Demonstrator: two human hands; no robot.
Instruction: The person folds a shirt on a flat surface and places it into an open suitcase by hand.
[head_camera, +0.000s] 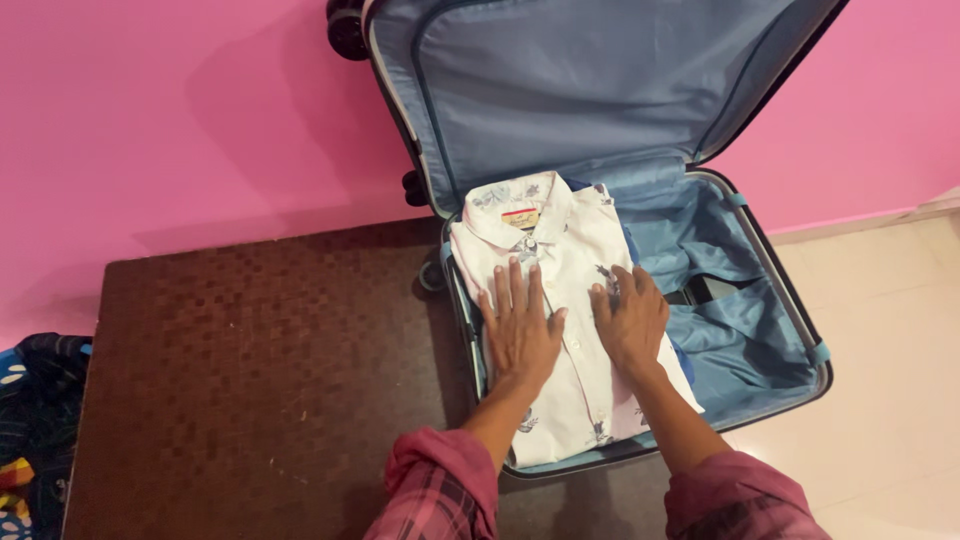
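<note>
Head view, looking down: a pink wall (150, 120) backs a dark brown mosaic-patterned table (250, 380), with pale floor (890, 380) to the right. On the table's right end lies an open hard-shell suitcase (790, 300) — lid propped against the wall, blue lining exposed, a dark strap buckle showing in the bare right part of the lower shell. A bundle of dark patterned cloth (35, 420) sits off the table's left edge.

In the left part of the lower shell rests a folded white printed shirt (560, 250), collar toward the lid, with something blue just showing beneath its right edge. Both hands lie flat on the shirt, gripping nothing: left hand (520, 330) with fingers spread wide at mid-front, right hand (630, 320) just beside it, fingers loosely together.

Risk assessment: the shirt's lower hem overlaps the shell's near rim — if left so, it could catch in the closure. Uneven pressure from the palms could crease the fold or slide it off the layer beneath.
</note>
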